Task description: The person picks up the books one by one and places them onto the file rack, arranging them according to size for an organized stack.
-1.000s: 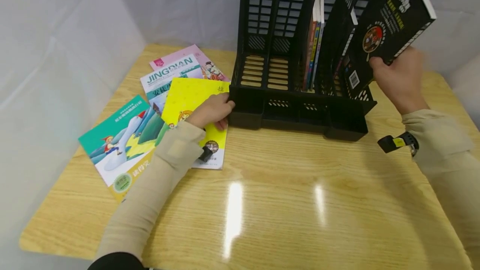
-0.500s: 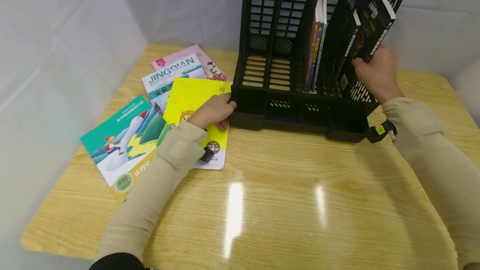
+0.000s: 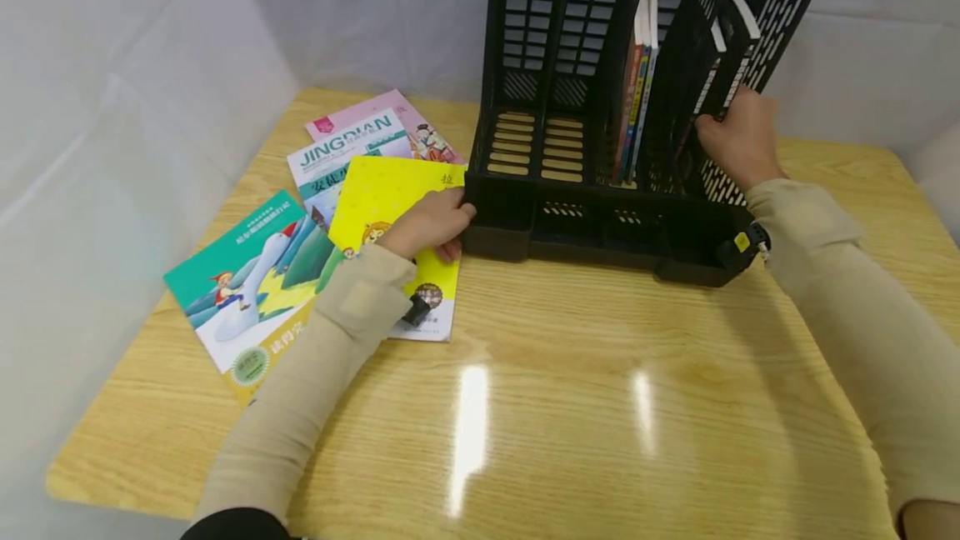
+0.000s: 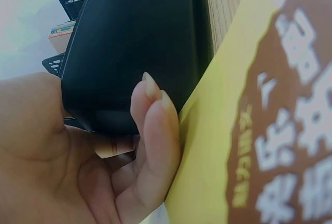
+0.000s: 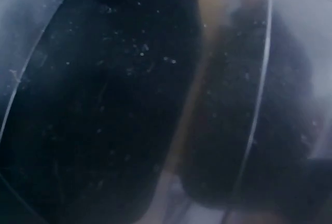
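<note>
A black file rack [image 3: 592, 252] with upright dividers stands at the back of the table. My left hand [image 3: 429, 223] holds its front left corner; in the left wrist view, curled fingers [image 4: 155, 125] press against the black corner. My right hand [image 3: 741, 138] grips a black book [image 3: 738, 44], which stands in the rack's rightmost slot. Another thin black book [image 3: 707, 77] is just left of it, and several thin books [image 3: 636, 82] stand upright in a middle slot. The right wrist view is dark and blurred, so the fingers cannot be made out there.
Left on the table lie a yellow book [image 3: 390, 182] partly under my left hand, a green-and-white book [image 3: 251, 282], a white-and-teal book [image 3: 348, 148] and a pink book [image 3: 405, 119]. A white cloth [image 3: 360, 15] hangs behind the table [image 3: 562, 407].
My right hand has moved left with the black book, lowering it from a tilt outside into the rack's right slot. My left hand stays at the rack's corner.
</note>
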Action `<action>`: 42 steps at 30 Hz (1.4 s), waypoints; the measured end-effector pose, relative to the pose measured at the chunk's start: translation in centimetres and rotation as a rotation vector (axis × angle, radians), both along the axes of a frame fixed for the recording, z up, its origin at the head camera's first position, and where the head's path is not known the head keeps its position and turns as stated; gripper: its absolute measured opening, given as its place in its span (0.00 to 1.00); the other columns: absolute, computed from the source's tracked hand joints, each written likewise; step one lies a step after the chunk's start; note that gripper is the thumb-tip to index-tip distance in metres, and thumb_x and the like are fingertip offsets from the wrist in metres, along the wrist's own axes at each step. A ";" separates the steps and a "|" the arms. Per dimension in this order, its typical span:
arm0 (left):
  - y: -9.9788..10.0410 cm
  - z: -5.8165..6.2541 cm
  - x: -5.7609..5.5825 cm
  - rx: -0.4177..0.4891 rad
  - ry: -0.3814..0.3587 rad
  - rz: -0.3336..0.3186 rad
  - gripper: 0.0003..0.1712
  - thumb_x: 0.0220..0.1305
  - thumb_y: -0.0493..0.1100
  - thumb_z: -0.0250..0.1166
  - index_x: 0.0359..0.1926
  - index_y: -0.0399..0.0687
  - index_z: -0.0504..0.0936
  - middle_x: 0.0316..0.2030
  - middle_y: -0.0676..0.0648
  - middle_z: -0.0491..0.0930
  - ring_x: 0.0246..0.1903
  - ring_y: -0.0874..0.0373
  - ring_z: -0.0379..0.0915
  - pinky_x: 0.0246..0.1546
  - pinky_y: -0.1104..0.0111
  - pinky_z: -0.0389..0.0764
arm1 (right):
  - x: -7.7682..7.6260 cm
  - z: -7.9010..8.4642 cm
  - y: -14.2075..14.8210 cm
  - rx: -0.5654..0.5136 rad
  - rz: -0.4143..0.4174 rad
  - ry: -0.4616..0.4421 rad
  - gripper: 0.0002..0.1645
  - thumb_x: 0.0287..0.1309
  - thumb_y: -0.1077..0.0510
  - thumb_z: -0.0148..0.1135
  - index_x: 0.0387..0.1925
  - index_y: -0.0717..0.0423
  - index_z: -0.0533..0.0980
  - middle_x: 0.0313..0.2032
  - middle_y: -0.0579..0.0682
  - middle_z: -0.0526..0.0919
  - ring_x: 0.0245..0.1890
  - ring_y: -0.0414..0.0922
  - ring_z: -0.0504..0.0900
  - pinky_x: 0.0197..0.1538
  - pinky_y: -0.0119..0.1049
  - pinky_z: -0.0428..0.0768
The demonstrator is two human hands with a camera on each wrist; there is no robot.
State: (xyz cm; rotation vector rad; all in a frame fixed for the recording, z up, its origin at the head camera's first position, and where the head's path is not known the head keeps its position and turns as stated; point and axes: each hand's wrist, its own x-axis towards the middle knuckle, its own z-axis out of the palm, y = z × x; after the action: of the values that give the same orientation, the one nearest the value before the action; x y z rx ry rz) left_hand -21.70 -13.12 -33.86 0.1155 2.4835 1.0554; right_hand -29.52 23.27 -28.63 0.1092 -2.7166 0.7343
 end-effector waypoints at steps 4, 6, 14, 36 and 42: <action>0.0 -0.1 0.2 0.000 -0.009 -0.002 0.24 0.74 0.47 0.44 0.61 0.36 0.65 0.22 0.40 0.77 0.18 0.50 0.77 0.23 0.65 0.82 | -0.2 -0.5 -0.2 -0.022 0.012 -0.031 0.11 0.61 0.63 0.49 0.37 0.70 0.70 0.30 0.62 0.76 0.25 0.52 0.70 0.25 0.36 0.63; 0.1 -0.1 0.2 0.000 -0.002 -0.001 0.23 0.74 0.47 0.44 0.61 0.37 0.66 0.22 0.39 0.78 0.18 0.50 0.77 0.23 0.65 0.82 | -0.3 -0.8 -0.2 -0.034 0.027 -0.032 0.15 0.61 0.64 0.48 0.46 0.71 0.68 0.39 0.66 0.75 0.31 0.55 0.71 0.29 0.40 0.65; 0.1 -0.1 0.1 -0.002 0.009 -0.005 0.22 0.74 0.47 0.44 0.59 0.37 0.67 0.22 0.40 0.78 0.17 0.51 0.77 0.23 0.65 0.82 | -1.1 -1.3 0.2 -0.083 0.060 -0.004 0.39 0.57 0.67 0.44 0.71 0.67 0.50 0.66 0.70 0.58 0.62 0.58 0.63 0.61 0.51 0.66; -0.1 -0.3 0.0 -0.005 0.020 -0.005 0.22 0.74 0.48 0.44 0.60 0.37 0.67 0.21 0.40 0.78 0.17 0.51 0.78 0.23 0.64 0.82 | -1.0 0.1 0.1 0.239 0.150 -0.537 0.33 0.56 0.63 0.59 0.58 0.79 0.59 0.51 0.79 0.66 0.47 0.68 0.69 0.50 0.62 0.72; -0.1 -0.3 -0.1 -0.001 0.020 -0.003 0.23 0.74 0.48 0.44 0.61 0.37 0.66 0.21 0.40 0.78 0.17 0.50 0.78 0.23 0.64 0.82 | -0.5 -0.6 0.1 0.196 0.161 -0.448 0.15 0.60 0.63 0.59 0.41 0.74 0.69 0.36 0.71 0.76 0.31 0.58 0.74 0.33 0.51 0.75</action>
State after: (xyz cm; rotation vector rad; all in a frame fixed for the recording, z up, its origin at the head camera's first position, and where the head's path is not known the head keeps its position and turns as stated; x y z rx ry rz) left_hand -21.79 -13.24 -34.16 0.1297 2.5009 1.0574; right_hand -30.06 23.42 -29.25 0.2368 -3.2367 0.5880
